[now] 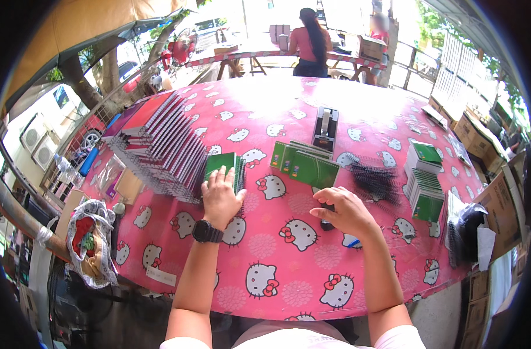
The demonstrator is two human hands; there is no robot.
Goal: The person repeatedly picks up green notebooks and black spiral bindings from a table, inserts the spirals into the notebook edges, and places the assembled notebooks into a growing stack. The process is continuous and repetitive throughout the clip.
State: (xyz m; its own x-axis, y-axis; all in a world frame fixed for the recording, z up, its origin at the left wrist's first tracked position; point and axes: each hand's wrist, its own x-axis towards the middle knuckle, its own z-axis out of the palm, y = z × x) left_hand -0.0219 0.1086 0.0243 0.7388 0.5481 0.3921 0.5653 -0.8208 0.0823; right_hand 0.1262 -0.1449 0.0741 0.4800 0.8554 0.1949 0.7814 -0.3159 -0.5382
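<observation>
My left hand, with a black watch on the wrist, lies flat with fingers spread on a small stack of green spiral notebooks. My right hand hovers over the table, fingers loosely bent and thumb apart, with nothing visible between them. Just under it is a small black object, partly hidden, its kind unclear. Beyond that hand several green notebooks lean in an overlapping row against a black metal device. Right of them lies a tangled pile of black binding coils.
A tall stack of spiral notebooks stands left; more green notebooks stand right. A blue pen lies nearby. A plastic bag hangs at the left edge; cardboard boxes stand right. Two people are at a far table.
</observation>
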